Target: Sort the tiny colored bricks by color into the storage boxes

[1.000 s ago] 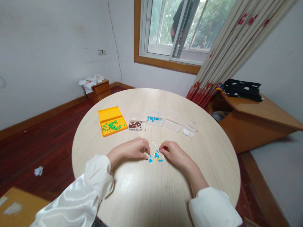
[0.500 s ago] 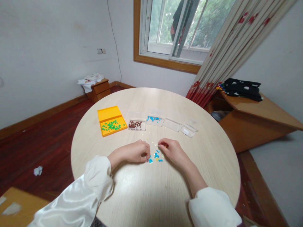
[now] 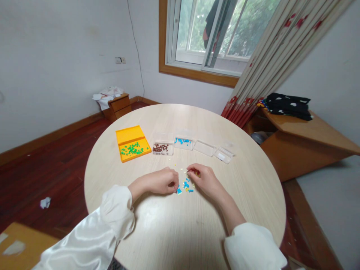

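Two hands lean in over the table (image 3: 174, 232), and we find the small blue pieces (image 3: 186, 185) and the pale yellow pieces (image 3: 181, 169) scattered on the bare top between them. That spot probably suits because both hands reach it with little stretch.

The left hand (image 3: 165, 180) is curled, its fingertips down just beside a flat blue piece (image 3: 179, 191); we cannot tell whether they grip anything or only steady that piece. The right hand (image 3: 204, 179) bends its fingers towards the thumb above the far edge of the scatter. It looks like a pinch, which would fit parts this tiny, but we cannot make out anything held in it.

Beyond the hands, we see the containers set in a shallow arc. The yellow box (image 3: 131, 132) lies with its lid folded back, green pieces (image 3: 133, 149) loose in its near half. Beside it, one clear box (image 3: 163, 154) holds brown pieces (image 3: 161, 147), and the next, a second clear box (image 3: 184, 148), holds more blue bits (image 3: 182, 141). Two further clear boxes (image 3: 204, 148) finish the row on the right. We judge that this arrangement keeps the colours apart and within reach.
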The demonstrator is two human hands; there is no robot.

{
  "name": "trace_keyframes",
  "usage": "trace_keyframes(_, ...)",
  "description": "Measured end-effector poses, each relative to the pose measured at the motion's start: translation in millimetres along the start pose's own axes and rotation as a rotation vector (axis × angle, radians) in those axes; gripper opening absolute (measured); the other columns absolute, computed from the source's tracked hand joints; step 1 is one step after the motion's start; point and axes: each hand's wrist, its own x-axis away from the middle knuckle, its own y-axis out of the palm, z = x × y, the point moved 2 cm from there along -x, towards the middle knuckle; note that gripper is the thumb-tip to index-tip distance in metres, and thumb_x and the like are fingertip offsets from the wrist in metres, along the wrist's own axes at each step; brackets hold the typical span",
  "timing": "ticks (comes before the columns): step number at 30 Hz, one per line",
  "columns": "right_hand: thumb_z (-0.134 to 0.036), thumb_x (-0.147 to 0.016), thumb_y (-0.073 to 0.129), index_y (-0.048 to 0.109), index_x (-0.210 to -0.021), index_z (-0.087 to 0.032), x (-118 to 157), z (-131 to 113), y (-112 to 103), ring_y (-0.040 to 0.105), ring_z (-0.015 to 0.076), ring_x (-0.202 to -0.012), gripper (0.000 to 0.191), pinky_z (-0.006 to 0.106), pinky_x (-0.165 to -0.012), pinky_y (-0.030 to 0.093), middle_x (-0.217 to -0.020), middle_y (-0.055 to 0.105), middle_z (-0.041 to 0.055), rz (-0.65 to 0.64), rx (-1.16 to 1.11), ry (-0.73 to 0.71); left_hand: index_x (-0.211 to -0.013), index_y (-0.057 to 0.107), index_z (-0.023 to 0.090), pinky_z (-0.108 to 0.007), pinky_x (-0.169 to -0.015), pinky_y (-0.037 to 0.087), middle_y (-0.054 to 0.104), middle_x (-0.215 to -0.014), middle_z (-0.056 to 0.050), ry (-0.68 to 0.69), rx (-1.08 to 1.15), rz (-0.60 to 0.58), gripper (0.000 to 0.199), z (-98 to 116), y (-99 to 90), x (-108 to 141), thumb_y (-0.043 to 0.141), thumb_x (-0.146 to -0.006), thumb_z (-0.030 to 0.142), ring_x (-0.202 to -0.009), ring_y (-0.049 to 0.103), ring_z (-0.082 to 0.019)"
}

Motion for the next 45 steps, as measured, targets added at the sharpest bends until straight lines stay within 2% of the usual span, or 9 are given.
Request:
trace_keyframes(5, -0.017, -0.079, 0.053, 0.067, -0.083, -0.016, 0, -1, 2, 0.061, 0.0146, -0.073, 0.015, 0.026, -0.071, 0.045, -0.08, 0.069, 0.0051, 0.0, -0.019, 0.008, -0.066, 0.065, 0.014, -0.026, -0.073, 0.042, 0.066, -0.072, -0.003, -0.025, 0.056, 0.062, 0.014, 1, -4.2, 0, 0.053, -0.071, 0.007, -0.069, 0.057, -0.013)
trace_keyframes(9, -0.017, -0.079, 0.052, 0.067, -0.083, -0.016, 1, -3, 6, 0.061, 0.0145, -0.072, 0.016, 0.027, -0.07, 0.046, -0.079, 0.07, 0.0053, -0.023, -0.068, 0.014, -0.07, 0.066, 0.013, -0.022, -0.062, 0.041, 0.066, -0.069, -0.003, -0.14, 0.182, 0.129, 0.015, -4, -6.6, 2, 0.052, -0.069, 0.009, -0.061, 0.055, -0.01)
trace_keyframes(17, -0.02, -0.077, 0.055, 0.067, -0.081, -0.016, 1, -10, 15, 0.061, 0.0132, -0.068, 0.013, 0.025, -0.066, 0.047, -0.077, 0.069, 0.0033, -0.011, -0.234, 0.002, -0.066, 0.061, 0.012, -0.021, -0.055, 0.044, 0.065, -0.059, -0.002, -0.452, 0.62, 0.377, 0.006, -14, -2.6, -2, 0.055, -0.064, 0.01, -0.057, 0.06, -0.012)
trace_keyframes(22, -0.023, -0.079, 0.055, 0.067, -0.079, -0.017, 0, -12, 16, 0.061, 0.0133, -0.067, 0.014, 0.025, -0.065, 0.047, -0.075, 0.069, 0.003, -0.015, -0.258, -0.007, -0.062, 0.056, 0.013, -0.021, -0.055, 0.045, 0.065, -0.054, -0.001, -0.443, 0.934, 0.45, 0.005, -20, 11.2, -12, 0.06, -0.062, 0.01, -0.055, 0.062, -0.012)
trace_keyframes(25, -0.023, -0.079, 0.056, 0.068, -0.079, -0.017, 0, -11, 16, 0.061, 0.0135, -0.067, 0.013, 0.025, -0.065, 0.047, -0.074, 0.069, 0.0031, -0.02, -0.261, 0.005, -0.065, 0.056, 0.012, -0.021, -0.055, 0.045, 0.066, -0.055, -0.001, -0.415, 1.089, 0.459, 0.011, -20, 15.4, -16, 0.065, -0.06, 0.01, -0.055, 0.064, -0.013)
trace_keyframes(30, -0.023, -0.078, 0.058, 0.07, -0.08, -0.017, 0, -8, 16, 0.059, 0.0129, -0.066, 0.012, 0.024, -0.063, 0.044, -0.075, 0.069, 0.0032, 0.012, -0.22, -0.017, -0.077, 0.064, 0.009, -0.027, -0.067, 0.05, 0.07, -0.063, -0.005, -0.38, 1.237, 0.41, 0.017, -17, 14.5, -14, 0.068, -0.062, 0.013, -0.062, 0.067, -0.014)
trace_keyframes(37, -0.022, -0.08, 0.057, 0.071, -0.082, -0.019, -2, -5, 15, 0.057, 0.0133, -0.066, 0.015, 0.025, -0.061, 0.043, -0.074, 0.068, 0.0035, 0.041, -0.191, -0.076, -0.076, 0.069, 0.007, -0.032, -0.081, 0.05, 0.071, -0.071, -0.01, -0.411, 1.405, 0.349, 0.028, -19, 12.9, -11, 0.081, -0.056, 0.023, -0.069, 0.067, -0.015)
trace_keyframes(41, -0.023, -0.083, 0.054, 0.072, -0.088, -0.021, 0, -8, 14, 0.059, 0.014, -0.07, 0.019, 0.026, -0.066, 0.044, -0.079, 0.069, 0.0043, 0.014, -0.205, -0.108, -0.073, 0.069, 0.007, -0.033, -0.081, 0.05, 0.07, -0.068, -0.008, -0.433, 1.469, 0.352, 0.032, -18, 11.6, -10, 0.085, -0.051, 0.026, -0.065, 0.066, -0.014)
trace_keyframes(45, -0.024, -0.086, 0.048, 0.071, -0.099, -0.021, 1, -12, 12, 0.06, 0.0149, -0.076, 0.026, 0.027, -0.07, 0.045, -0.085, 0.069, 0.0057, 0.014, -0.212, -0.12, -0.071, 0.068, 0.008, -0.032, -0.081, 0.05, 0.07, -0.07, -0.008, -0.433, 1.462, 0.389, 0.028, -18, 5.8, -9, 0.084, -0.053, 0.023, -0.067, 0.065, -0.014)
